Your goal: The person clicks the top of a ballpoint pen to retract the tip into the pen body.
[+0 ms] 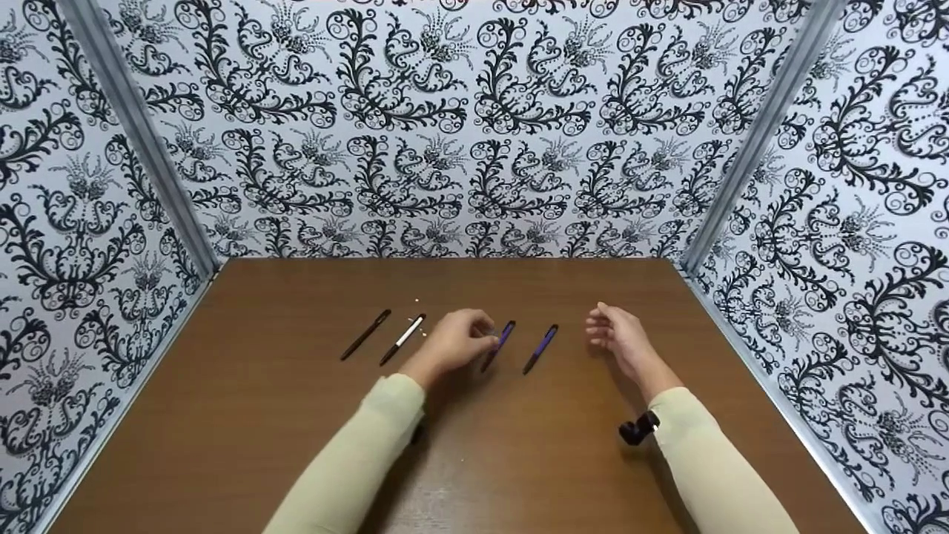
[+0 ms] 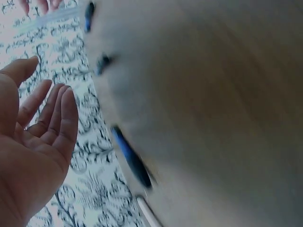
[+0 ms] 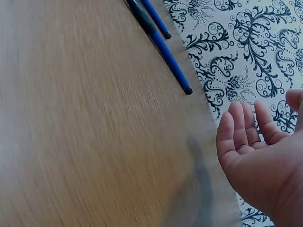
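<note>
My left hand [image 1: 458, 337] is over the table beside a purple pen [image 1: 504, 337], its thumb overlapping the pen in the head view. In the left wrist view the left hand [image 2: 42, 137] has its fingers loosely bent and spread from the thumb, with nothing between them. A second purple pen [image 1: 541, 348] lies to the right, between the two hands. My right hand [image 1: 619, 337] hovers farther right; its fingers [image 3: 240, 125] are relaxed around nothing. Left of the left hand lie a white pen with black ends [image 1: 404, 339] and a black pen [image 1: 365, 335].
The pens lie slanted in a row on a brown wooden table [image 1: 474, 475]. Small white specks [image 1: 417, 300] dot the surface near the white pen. Patterned walls [image 1: 474, 148] with metal corner posts [image 1: 730, 170] enclose the back and sides. A small black device [image 1: 639, 429] is on the right wrist.
</note>
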{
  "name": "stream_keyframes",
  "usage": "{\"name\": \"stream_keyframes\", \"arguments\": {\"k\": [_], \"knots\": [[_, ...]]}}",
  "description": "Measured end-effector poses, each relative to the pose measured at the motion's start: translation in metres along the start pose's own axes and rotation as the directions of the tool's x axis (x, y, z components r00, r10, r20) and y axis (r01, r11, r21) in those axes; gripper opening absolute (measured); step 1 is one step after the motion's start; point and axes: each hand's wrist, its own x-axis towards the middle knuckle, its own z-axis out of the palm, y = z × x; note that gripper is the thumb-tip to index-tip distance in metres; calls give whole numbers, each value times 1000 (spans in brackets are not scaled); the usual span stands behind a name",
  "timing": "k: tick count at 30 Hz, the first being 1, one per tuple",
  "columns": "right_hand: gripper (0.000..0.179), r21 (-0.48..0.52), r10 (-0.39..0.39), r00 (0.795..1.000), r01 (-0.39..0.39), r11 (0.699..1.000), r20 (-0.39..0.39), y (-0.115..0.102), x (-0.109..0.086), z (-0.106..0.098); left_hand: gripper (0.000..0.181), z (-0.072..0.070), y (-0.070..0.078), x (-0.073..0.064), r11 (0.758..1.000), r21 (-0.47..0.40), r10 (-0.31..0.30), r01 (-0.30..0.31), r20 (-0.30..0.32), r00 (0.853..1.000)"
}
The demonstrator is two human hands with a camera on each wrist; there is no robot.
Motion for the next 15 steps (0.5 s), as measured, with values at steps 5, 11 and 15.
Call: {"name": "stream_keyframes", "arguments": {"k": [5, 11, 15], "knots": [[35, -26, -13, 1000, 14, 1000, 22, -1, -1, -3, 30, -25, -22, -15, 1000, -2, 14, -14, -23, 1000], [30, -91, -48, 998, 51, 995, 33, -3, -7, -9, 32, -54, -41, -34, 1000, -10, -6, 6, -53, 999], [33, -200, -90, 996, 93, 975, 24, -3, -10, -15, 32, -78, -50, -47, 999, 49, 9, -5, -86, 996]]}}
